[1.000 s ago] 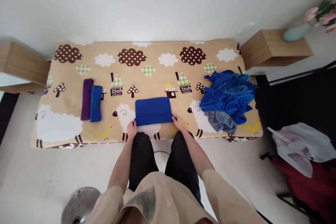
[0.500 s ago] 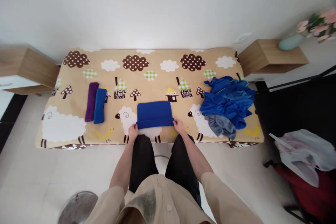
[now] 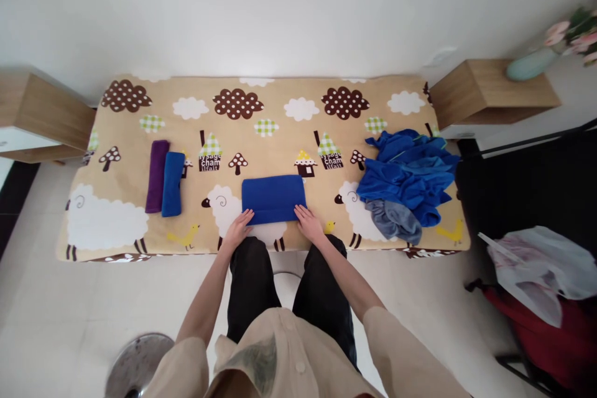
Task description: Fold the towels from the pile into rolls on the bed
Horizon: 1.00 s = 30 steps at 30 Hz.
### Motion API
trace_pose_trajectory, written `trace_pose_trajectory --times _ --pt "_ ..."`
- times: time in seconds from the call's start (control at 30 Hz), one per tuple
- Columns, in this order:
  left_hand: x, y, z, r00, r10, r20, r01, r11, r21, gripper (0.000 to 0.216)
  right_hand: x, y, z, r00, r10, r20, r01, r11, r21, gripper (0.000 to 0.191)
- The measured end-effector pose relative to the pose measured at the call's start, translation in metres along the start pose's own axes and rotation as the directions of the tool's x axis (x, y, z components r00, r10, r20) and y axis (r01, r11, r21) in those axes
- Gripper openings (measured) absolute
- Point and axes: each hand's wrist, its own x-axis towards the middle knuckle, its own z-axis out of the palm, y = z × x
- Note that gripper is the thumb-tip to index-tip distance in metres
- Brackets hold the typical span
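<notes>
In front of me a blue cloth [image 3: 273,191] lies folded into a flat rectangle, with a folded strip along its near edge. My left hand [image 3: 239,227] rests on its near left corner, fingers stretched out. On the near right corner lies my right hand [image 3: 308,221], its fingers also extended flat. To the left lie a purple rolled cloth [image 3: 157,176] and a blue rolled cloth [image 3: 173,184], side by side. A crumpled heap of blue cloths [image 3: 405,168] sits to the right, with a grey cloth [image 3: 396,221] at its near side.
A patterned sheet [image 3: 275,155] covers the low bed. Wooden cabinets stand at the left [image 3: 51,109] and right [image 3: 494,90], the right one bearing a vase [image 3: 532,64] of pink flowers. A plastic bag [image 3: 543,267] lies at the right. A round metal stool base [image 3: 140,364] is on the floor.
Both hands have let go of the cloth's near corners and now lie flat on them. The near strip looks folded over and pressed down. The view has shifted slightly.
</notes>
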Motion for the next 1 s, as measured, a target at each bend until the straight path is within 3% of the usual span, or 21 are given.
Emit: trace_pose_trajectory --times 0.1,0.2,0.37,0.5,0.6,0.67,0.83,1.0 --pt "0.014 0.001 0.0 0.995 -0.067 0.07 0.06 0.994 0.092 0.064 0.006 0.008 0.002 0.998 0.064 -0.027 -0.063 0.997 0.038 0.066" --pt "0.014 0.0 0.001 0.995 -0.093 0.032 0.088 0.987 0.137 0.073 0.008 0.019 0.002 0.989 0.133 -0.061 -0.125 0.985 0.116 0.069" --pt "0.01 -0.007 -0.001 0.991 -0.123 -0.05 0.123 0.992 0.016 0.068 0.008 0.041 0.004 0.95 0.278 -0.141 -0.211 0.907 0.365 0.066" --pt "0.013 -0.013 0.0 0.918 -0.337 -0.208 0.282 0.926 -0.253 0.046 0.009 0.049 0.009 0.92 0.357 -0.161 -0.231 0.827 0.512 0.049" --pt "0.014 -0.017 0.003 0.84 -0.494 -0.225 0.362 0.819 -0.444 0.039 0.011 0.052 0.015 0.862 0.469 -0.192 -0.286 0.763 0.58 0.034" --pt "0.014 -0.02 0.005 0.801 -0.559 -0.214 0.385 0.755 -0.531 0.044 0.012 0.053 0.019 0.835 0.509 -0.21 -0.293 0.734 0.612 0.036" --pt "0.013 -0.021 0.008 0.76 -0.623 -0.184 0.411 0.681 -0.606 0.045 0.014 0.056 0.023 0.825 0.526 -0.207 -0.274 0.693 0.667 0.037" --pt "0.019 -0.014 0.007 0.747 -0.635 -0.197 0.441 0.696 -0.567 0.038 0.014 0.05 0.018 0.814 0.531 -0.234 -0.273 0.706 0.653 0.032"
